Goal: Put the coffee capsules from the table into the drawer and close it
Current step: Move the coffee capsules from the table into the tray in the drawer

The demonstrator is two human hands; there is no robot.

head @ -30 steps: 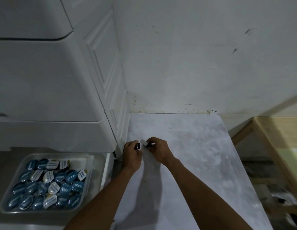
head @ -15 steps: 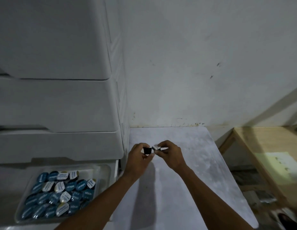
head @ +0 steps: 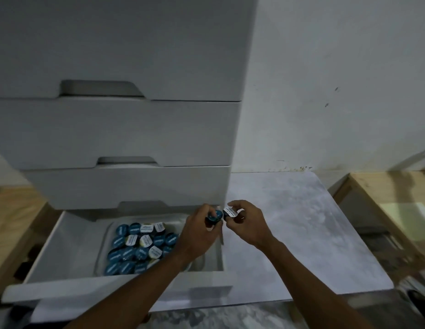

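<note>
The bottom drawer [head: 64, 252] stands open under a stack of shut ones, its front edge blurred. Inside, a clear tray [head: 104, 248] holds many capsules [head: 140, 248], blue and white lids up; the left forearm hides the tray's right end. Above the drawer's right rear corner, the left hand [head: 197, 233] has its grip closed on a blue capsule [head: 215, 216], whose dark body is partly covered by fingers. Just beside it, the right hand [head: 248, 224] pinches a white capsule [head: 230, 212]; its print is unreadable. Right of the drawers, the pale table [head: 301, 233] reaches the wall.
</note>
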